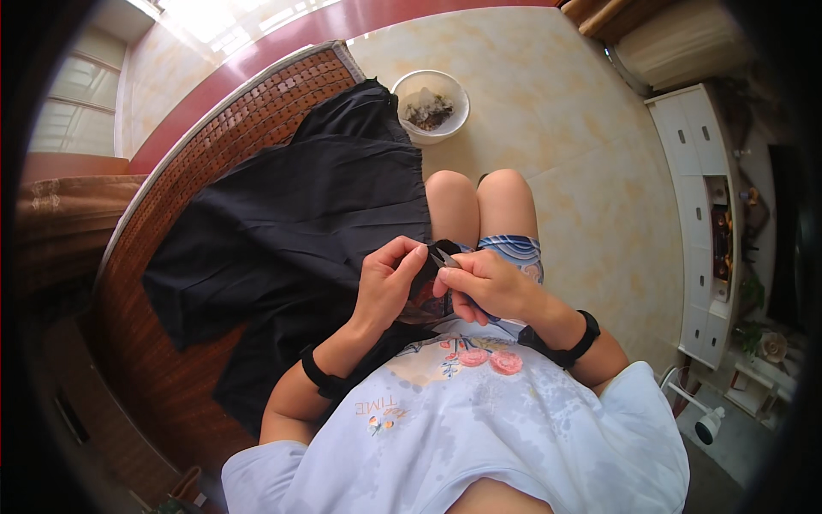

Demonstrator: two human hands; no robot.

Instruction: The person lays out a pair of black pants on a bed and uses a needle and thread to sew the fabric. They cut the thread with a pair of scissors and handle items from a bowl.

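Two bare hands meet just above the lap of a seated person. The left hand has its thumb and forefinger brought together, pinching an edge of a broad piece of thin black cloth; its other fingers are curled in. The right hand is partly closed, with thumb and forefinger gripping a small grey metal cutting tool with pointed blades, while its remaining fingers bend loosely below. The tool points up and to the left, close to the left fingertips and the dark fabric there; whether the blades touch the fabric cannot be told.

Most of the cloth spreads in loose folds to the person's left, over a reddish-brown mat of small woven tiles with a pale border, and a part of it reaches the lap. A black band circles the left forearm, and another black band circles the right. The person wears a pale, flower-printed short-sleeved shirt and blue patterned shorts.

Beyond the knees, a round white plastic bucket holding greyish and brown scraps stands on a glossy cream marbled floor. Along the right stands a low white cabinet with drawers.
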